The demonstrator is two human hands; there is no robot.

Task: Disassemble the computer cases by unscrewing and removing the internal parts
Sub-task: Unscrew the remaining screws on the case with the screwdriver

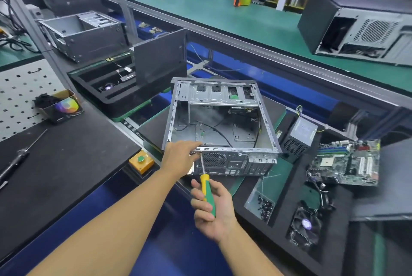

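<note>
In the head view, the case (234,162) sits mid-frame on the dark surface (273,106), open side up. The right grip (209,206) is wrapped round the yellow-green handle of the screwdriver (206,188), whose shaft slants up to the case's near left corner. The left grip (180,156) clamps that corner, fingers over the rim and thumb beneath, just beside the tip.

The likeliest fault is a slip. The shaft looks tilted, so the tip may jump off the screw and jab the left fingers (194,145), or chew the head. The screw itself is hidden, and once free it may drop among the loose cables (219,134) inside. If the left grip eases, the case may slide.

The case lies above the right grip, joined to it only through the shaft, and directly under the left.
</note>
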